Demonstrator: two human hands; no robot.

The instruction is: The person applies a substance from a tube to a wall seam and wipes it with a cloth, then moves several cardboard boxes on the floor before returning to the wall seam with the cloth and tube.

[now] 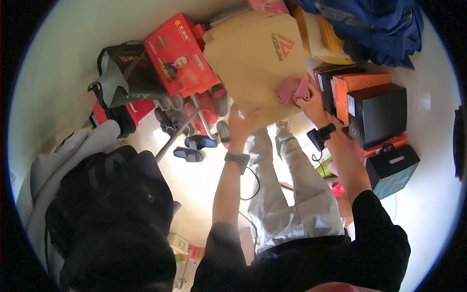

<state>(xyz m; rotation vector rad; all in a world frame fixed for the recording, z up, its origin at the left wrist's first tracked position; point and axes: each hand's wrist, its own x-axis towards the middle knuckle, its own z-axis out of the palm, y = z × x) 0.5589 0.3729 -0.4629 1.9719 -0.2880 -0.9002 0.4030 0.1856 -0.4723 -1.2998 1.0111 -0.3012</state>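
Note:
A tan cardboard box (253, 63) with an orange mark stands before me, its broad face toward me. My left hand (240, 121) grips its lower left part, thumb lying across the face and the other fingers partly hidden. A crumpled pink cloth (292, 91) is bunched in my right hand (314, 103), against the box's lower right side. Both wrists wear dark bands with a small device, and a thin black cable hangs from each.
Left of the box are a red gift box (182, 56) and a black bag (129, 73), with shoes and blue slippers (200, 142) below. Black and orange boxes (377, 114) stack at right. A dark backpack (112, 204) lies near left; blue clothing (374, 27) hangs far right.

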